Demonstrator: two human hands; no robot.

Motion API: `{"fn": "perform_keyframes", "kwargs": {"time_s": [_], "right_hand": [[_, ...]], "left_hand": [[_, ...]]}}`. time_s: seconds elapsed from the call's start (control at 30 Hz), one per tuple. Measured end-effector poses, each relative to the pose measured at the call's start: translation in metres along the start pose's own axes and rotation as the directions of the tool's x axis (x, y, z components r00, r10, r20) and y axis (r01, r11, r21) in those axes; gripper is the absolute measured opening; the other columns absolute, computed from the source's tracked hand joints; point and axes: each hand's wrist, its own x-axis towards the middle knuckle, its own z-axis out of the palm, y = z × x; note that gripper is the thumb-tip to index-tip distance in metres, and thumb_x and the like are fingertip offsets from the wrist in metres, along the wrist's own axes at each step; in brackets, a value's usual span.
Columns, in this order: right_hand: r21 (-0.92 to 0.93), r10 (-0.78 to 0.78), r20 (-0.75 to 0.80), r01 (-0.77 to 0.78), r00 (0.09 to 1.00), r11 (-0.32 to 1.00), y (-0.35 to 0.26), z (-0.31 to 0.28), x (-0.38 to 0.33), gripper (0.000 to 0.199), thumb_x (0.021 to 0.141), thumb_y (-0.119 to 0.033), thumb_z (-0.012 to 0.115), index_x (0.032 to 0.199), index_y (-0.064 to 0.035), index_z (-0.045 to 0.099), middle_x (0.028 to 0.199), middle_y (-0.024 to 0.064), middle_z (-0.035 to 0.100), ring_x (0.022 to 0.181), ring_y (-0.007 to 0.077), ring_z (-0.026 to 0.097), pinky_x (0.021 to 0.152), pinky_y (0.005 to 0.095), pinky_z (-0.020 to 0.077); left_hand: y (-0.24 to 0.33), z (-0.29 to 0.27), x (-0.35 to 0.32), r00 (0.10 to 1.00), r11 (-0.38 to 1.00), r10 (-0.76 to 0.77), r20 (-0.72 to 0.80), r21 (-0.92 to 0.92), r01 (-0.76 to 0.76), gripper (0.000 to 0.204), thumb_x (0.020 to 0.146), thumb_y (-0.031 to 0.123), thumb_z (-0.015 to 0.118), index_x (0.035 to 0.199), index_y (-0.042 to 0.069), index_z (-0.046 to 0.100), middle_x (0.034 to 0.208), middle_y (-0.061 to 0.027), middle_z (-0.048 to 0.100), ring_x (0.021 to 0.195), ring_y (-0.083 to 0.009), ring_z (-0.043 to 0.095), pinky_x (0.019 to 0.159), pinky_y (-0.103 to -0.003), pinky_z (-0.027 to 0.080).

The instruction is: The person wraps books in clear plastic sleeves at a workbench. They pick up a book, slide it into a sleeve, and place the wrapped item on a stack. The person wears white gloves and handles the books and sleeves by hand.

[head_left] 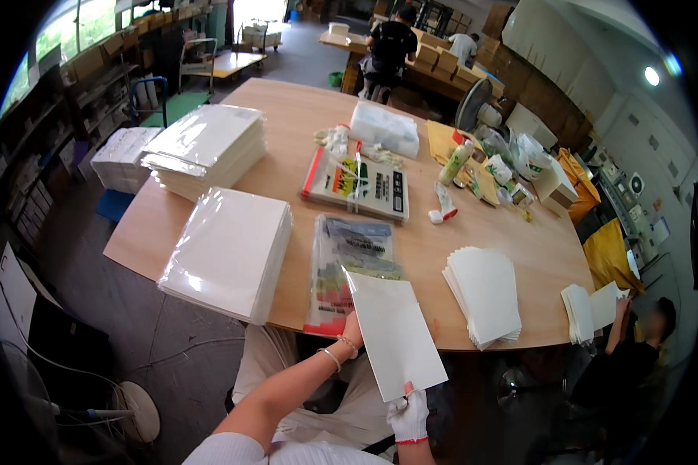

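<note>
A white rectangular card point(399, 329) is held tilted over the table's near edge. My right hand point(409, 416), in a white knitted glove with the thumb bare, pinches the card's lower edge. My bare left hand point(352, 328) reaches behind the card's left edge; its fingers are hidden there. Under the card's upper part lie clear printed plastic bags point(357, 248), flat at the table's front. A fanned pile of white cards point(484, 297) lies to the right. On the left rises a stack of white cards in shiny clear bags point(229, 252).
A second bagged stack point(206, 147) stands behind the first. Farther back are a strapped printed bundle point(357, 186), white gloves point(332, 139) and a plastic-wrapped pack point(385, 129). Bottles and packets crowd the right, near a fan point(474, 106). A co-worker point(624, 360) handles cards at the right corner.
</note>
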Motion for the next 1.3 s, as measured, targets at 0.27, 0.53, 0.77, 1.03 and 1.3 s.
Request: {"fn": "perform_keyframes", "kwargs": {"time_s": [0.27,0.53,0.77,1.03,1.3], "right_hand": [[-0.030,0.224,0.096,-0.222,0.970,0.975,0.032,0.006,0.015,0.028,0.089,-0.011,0.043,0.117,-0.0134,0.043,0.089,0.0011,0.055,0.066,0.0159,0.054,0.064,0.0346,0.0499],[0.238,0.237,0.265,-0.302,0.935,0.923,0.038,0.024,0.105,0.021,0.090,-0.016,0.041,0.105,-0.0021,0.046,0.096,0.0162,0.059,0.085,0.0298,0.060,0.075,0.0449,0.0513],[-0.775,-0.030,0.456,0.413,0.890,0.477,0.025,0.024,0.072,0.012,0.082,-0.011,0.054,0.090,-0.0027,0.057,0.083,0.0116,0.059,0.073,0.0250,0.058,0.062,0.0339,0.0479],[-0.640,-0.065,0.756,0.715,0.651,-0.283,0.067,0.076,0.069,0.013,0.067,-0.012,0.060,0.075,-0.0039,0.053,0.082,0.0139,0.050,0.078,0.0313,0.054,0.065,0.0385,0.0455],[0.203,-0.759,-0.064,0.753,0.648,0.626,-0.119,-0.138,0.096,0.007,0.084,-0.003,0.045,0.079,-0.0071,0.048,0.084,0.0059,0.053,0.075,0.0129,0.053,0.065,0.0263,0.0454]], "left_hand": [[-0.110,0.056,-0.136,0.982,0.785,-0.169,0.082,-0.591,0.184,0.024,0.087,0.011,0.045,0.108,0.003,0.055,0.104,-0.0117,0.059,0.097,-0.0205,0.056,0.080,-0.033,0.047],[-0.059,0.013,-0.120,0.831,0.568,-0.491,0.261,-0.628,0.533,0.027,0.086,0.014,0.055,0.112,0.008,0.051,0.104,-0.0017,0.058,0.091,-0.0107,0.057,0.073,-0.026,0.050],[-0.012,-0.057,-0.118,0.771,0.564,-0.560,0.301,-0.544,0.622,0.036,0.089,0.027,0.046,0.115,0.003,0.050,0.113,-0.0070,0.056,0.101,-0.0175,0.056,0.081,-0.030,0.045],[-0.040,-0.043,-0.129,0.685,0.462,-0.715,0.138,-0.643,0.612,0.035,0.087,0.030,0.038,0.097,0.004,0.060,0.087,-0.0031,0.061,0.080,-0.0142,0.059,0.069,-0.027,0.049],[-0.008,-0.079,-0.130,0.748,0.586,-0.627,0.219,-0.501,0.637,0.044,0.087,0.030,0.031,0.099,-0.002,0.058,0.098,-0.0124,0.063,0.083,-0.0245,0.063,0.070,-0.030,0.048]]}}
